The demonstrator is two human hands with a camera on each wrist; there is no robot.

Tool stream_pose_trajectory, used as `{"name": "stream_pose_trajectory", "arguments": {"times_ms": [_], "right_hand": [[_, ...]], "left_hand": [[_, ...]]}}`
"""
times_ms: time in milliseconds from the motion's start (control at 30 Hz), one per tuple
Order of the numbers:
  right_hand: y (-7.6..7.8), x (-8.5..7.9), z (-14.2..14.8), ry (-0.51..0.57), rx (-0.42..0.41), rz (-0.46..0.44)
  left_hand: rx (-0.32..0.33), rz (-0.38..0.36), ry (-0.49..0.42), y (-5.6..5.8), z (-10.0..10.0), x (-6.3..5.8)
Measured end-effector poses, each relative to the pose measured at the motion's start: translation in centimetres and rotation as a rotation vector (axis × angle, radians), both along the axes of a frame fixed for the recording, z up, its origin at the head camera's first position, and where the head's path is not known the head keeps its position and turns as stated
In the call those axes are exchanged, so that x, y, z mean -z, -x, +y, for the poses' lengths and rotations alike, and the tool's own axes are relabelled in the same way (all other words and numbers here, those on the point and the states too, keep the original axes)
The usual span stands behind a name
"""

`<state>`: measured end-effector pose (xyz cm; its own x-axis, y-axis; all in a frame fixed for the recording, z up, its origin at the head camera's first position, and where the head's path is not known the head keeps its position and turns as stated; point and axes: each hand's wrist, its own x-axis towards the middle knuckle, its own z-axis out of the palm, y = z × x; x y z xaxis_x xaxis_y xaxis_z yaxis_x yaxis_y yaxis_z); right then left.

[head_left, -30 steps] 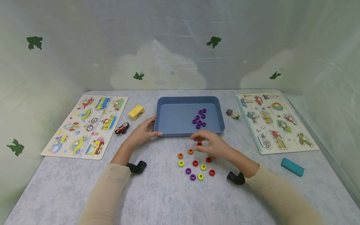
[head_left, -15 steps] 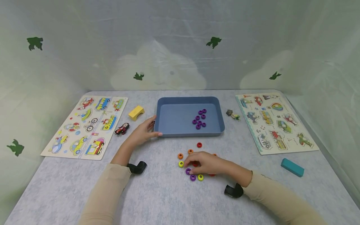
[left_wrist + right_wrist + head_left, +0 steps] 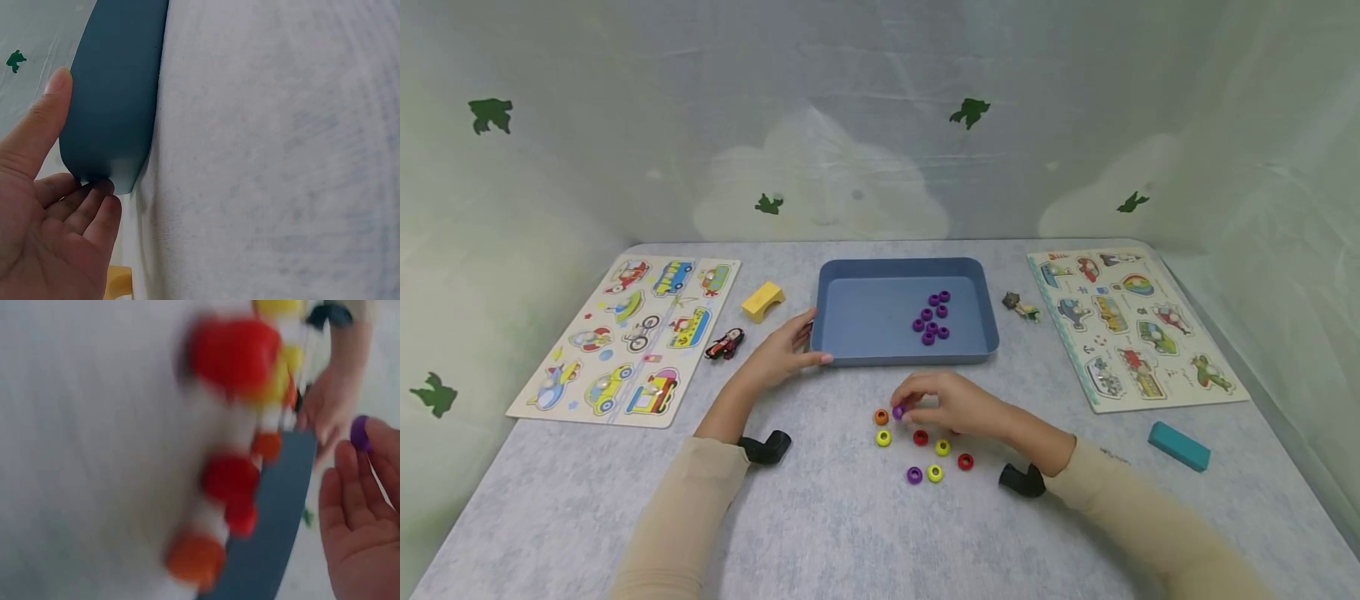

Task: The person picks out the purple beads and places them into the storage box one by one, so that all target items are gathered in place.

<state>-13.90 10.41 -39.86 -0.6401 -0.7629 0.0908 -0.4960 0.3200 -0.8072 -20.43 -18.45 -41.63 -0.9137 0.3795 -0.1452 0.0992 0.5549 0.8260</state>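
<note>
The blue tray (image 3: 865, 308) lies at the back middle of the table, with several purple beads (image 3: 927, 314) in its right half. My left hand (image 3: 778, 354) holds its front left corner; in the left wrist view, thumb and curled fingertips rest against the tray wall (image 3: 119, 81). Between thumb and fingers, my right hand (image 3: 958, 404) pinches a purple bead (image 3: 360, 433), raised above the table in front of the tray. Loose beads lie around and below this hand: an orange bead (image 3: 881, 417), a yellow bead (image 3: 883, 437), a red bead (image 3: 966, 462) and another purple bead (image 3: 914, 475). The hand hides some others.
Picture puzzle boards stand at the left (image 3: 632, 342) and right (image 3: 1135, 329). A yellow arch block (image 3: 763, 301) and a small dark figure (image 3: 725, 343) lie left of the tray. Right of it are another small figure (image 3: 1022, 307) and a teal block (image 3: 1180, 446).
My right hand came down from the tray's front edge to the loose beads, picked up a purple one, and rose back toward the tray. The left hand stayed on the tray.
</note>
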Motion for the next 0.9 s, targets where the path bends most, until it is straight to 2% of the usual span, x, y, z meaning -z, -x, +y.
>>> {"name": "stream_pose_trajectory", "arguments": {"times_ms": [200,333,433,533,667,800,900], "right_hand": [[4.4,-0.9,1.8,0.073,0.264,0.015],[7.5,-0.4,2.9,0.024,0.433,0.0],[9.0,0.2,3.4,-0.063,0.51,-0.018],[9.9,0.7,3.5,-0.162,0.541,-0.01],[10.3,1.0,3.1,-0.245,0.517,0.009],[10.4,1.0,2.9,-0.269,0.502,0.001],[9.9,0.9,2.8,-0.234,0.506,-0.005]], "left_hand": [[0.0,0.006,0.002,0.1,-0.1,0.2],[-0.001,0.008,-0.002,0.2,-0.1,0.3],[-0.002,0.007,-0.002,0.2,-0.1,0.3],[-0.003,0.006,-0.001,0.2,-0.1,0.3],[-0.004,0.009,-0.003,0.1,-0.1,0.3],[-0.005,0.011,-0.006,0.1,-0.1,0.2],[-0.003,0.008,-0.01,0.0,0.0,0.2]]}}
